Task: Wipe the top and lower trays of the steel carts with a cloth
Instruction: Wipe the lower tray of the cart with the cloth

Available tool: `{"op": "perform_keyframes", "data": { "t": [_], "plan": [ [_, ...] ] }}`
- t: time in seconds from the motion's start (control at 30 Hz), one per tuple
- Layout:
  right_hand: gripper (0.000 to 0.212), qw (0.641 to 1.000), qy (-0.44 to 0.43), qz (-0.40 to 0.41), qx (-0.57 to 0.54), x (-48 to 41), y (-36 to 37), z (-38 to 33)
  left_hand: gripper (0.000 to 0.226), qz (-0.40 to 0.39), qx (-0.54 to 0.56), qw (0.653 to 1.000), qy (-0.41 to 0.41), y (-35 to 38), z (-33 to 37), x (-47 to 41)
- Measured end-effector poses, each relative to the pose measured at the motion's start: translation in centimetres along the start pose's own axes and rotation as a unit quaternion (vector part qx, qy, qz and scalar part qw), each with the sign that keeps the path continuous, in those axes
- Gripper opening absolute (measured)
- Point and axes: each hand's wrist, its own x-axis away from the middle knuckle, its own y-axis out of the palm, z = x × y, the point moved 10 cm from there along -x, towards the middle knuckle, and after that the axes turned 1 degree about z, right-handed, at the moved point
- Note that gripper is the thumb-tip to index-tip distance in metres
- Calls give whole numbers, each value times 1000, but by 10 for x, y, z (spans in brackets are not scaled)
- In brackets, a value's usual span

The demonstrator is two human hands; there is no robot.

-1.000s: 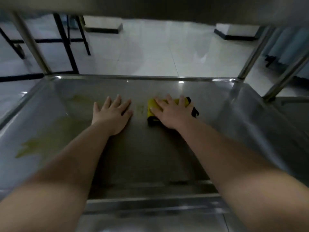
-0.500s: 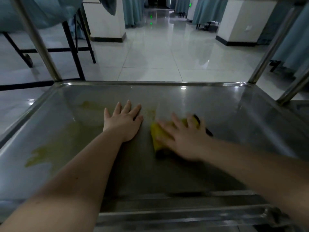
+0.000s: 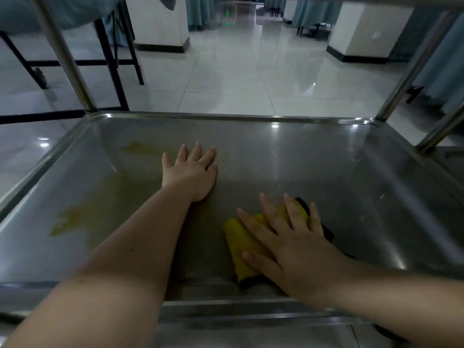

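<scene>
My right grip (image 3: 296,247), fingers straight, presses the folded yellow cloth (image 3: 237,244) onto the shiny steel cart tray (image 3: 226,118) near its front edge, while my left grip (image 3: 192,172) lies flat farther in, holding nothing.

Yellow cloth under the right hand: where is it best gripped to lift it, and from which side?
Probably take the yellow cloth by its folded left edge, from the left: it lies flat on the tray, and the right hand covers the rest.

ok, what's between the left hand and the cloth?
Nothing: only bare tray floor between left hand and cloth, head view. The smear lies on the hand's other side.
</scene>
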Motion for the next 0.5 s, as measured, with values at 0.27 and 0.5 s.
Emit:
{"op": "perform_keyframes", "data": {
  "t": [0.27, 0.5],
  "plan": [
    [69, 971, 214, 81, -63, -217, -67, 67, 55, 1, -5, 1000, -23, 1, 0, 1],
    [72, 966, 230, 108, -53, -172, -73, 174, 55, 7, -5, 1000, -2, -1, -4, 2]
  ]
}}
